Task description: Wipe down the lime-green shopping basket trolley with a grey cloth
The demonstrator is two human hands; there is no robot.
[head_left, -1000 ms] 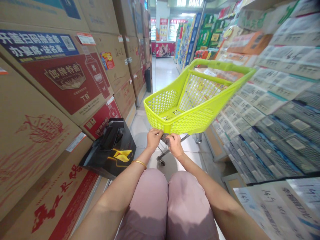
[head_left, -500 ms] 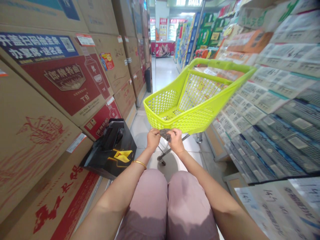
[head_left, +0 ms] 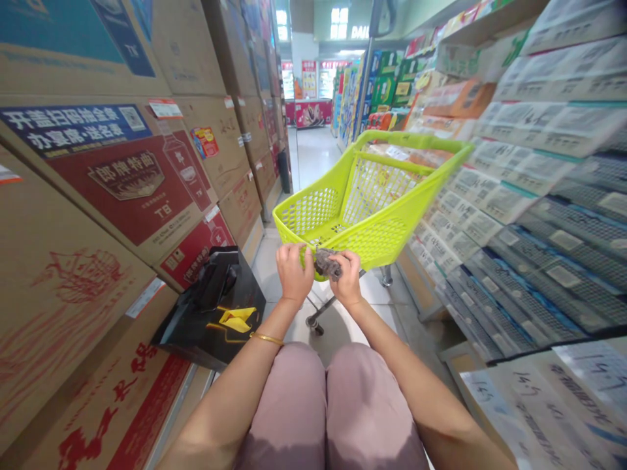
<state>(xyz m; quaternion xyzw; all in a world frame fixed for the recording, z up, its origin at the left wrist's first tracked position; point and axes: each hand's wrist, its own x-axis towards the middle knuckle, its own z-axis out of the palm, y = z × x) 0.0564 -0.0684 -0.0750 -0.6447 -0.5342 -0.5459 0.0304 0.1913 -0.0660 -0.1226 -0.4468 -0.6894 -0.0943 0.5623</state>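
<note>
Right at the near rim of the green cart, both hands meet on a small dark wad, which looks like crumpled cloth or a rag, though its exact make is hard to tell. The right hand is pinched shut on its right end; the left hand curls beside its left end, fingers touching it. Judging by how it bunches, the wad should be light, soft and limp, not fragile or slippery, so a pinch anywhere on its bulk would hold, and gripping both ends would let it be spread. A black bag leans against the cartons to the left.
</note>
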